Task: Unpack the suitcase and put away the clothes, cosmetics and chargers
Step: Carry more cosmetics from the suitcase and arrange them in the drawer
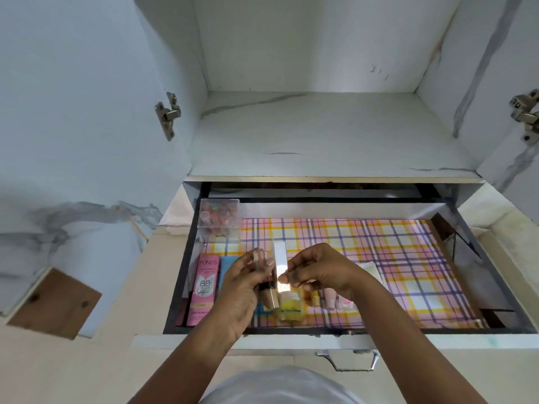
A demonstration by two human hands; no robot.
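Placing cosmetics: the person stands at an open drawer (495,301) lined with checked paper, and both hands are over its front left part.
Left hand: the left hand (242,287) grips a small beige bottle with a dark cap (267,298), fingers curled round it.
Right hand: the right hand (318,275) is close to the left one and seems to pinch a shiny white box (280,265); I cannot tell if the grip is firm.
Where the things are: a yellow bottle (290,306) lies on the liner just under the hands, and a pink tube (331,300) lies beside it to the right.
How to do it well: I think it is best to lay each item flat in the row, not on top of another.
Writing: the pink carton (205,287) at the left wall reads "POND'S" and "BB+ CREAM"; smaller print is too blurred.
Other: a clear box of small coloured pieces (219,217) sits in the back left corner.
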